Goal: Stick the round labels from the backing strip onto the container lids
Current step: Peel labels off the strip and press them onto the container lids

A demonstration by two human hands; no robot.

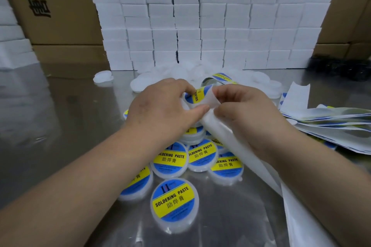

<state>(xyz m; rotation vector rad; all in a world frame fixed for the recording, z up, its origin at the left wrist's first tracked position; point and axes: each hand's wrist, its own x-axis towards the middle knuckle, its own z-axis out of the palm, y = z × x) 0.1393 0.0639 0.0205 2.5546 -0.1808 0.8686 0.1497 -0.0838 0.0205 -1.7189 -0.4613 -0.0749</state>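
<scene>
Two hands (160, 106), one backing strip (230, 140), some seven labelled lids (174, 204).

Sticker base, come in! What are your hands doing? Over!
Left hand grips a lid; right hand pinches the backing strip. Round label partly on that lid. Labelled lids piled underneath, nothing blocking.

- My left hand (162, 104) grips a lid (193, 99), its label (197, 94) partly on.
- My right hand (241, 110) pinches the backing strip (224, 136).
- Labelled lids (174, 204) lie below.

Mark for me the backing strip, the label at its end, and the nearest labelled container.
backing strip (217, 129): head view, bare white middle.
label at its end (198, 94): head view, yellow stripe.
nearest labelled container (174, 202): head view, lid centre.
</scene>
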